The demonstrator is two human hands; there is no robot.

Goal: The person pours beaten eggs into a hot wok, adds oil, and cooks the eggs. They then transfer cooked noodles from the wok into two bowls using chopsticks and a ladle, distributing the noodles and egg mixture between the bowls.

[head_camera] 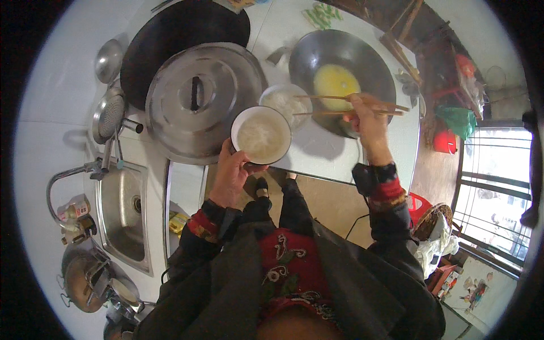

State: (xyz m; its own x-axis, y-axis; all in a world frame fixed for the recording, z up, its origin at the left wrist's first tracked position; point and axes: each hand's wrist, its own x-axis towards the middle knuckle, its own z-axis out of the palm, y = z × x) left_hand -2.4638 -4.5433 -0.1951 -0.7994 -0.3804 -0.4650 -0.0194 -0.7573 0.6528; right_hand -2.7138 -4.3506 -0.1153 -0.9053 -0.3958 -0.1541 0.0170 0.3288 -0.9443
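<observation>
A white bowl with a dark outside (261,135), holding pale noodle-like strands in liquid, is gripped at its rim and side by my left hand (233,172). In my right hand (369,121) is a pair of wooden chopsticks (314,113), their tips spread apart and pointing left. Those tips lie over a second pale bowl (285,100) with whitish strands, partly hidden behind the first. Beyond my right hand, a large dark wok (310,51) holds a yellow liquid (335,83) with some foam or a bubble on it.
A big metal lid (170,123) partly covers another black wok (144,55) at the left. Chopped green vegetables (323,16) lie behind the right wok. A ladle (108,61) and a skimmer (108,114) hang by the wall, above a steel sink (123,216).
</observation>
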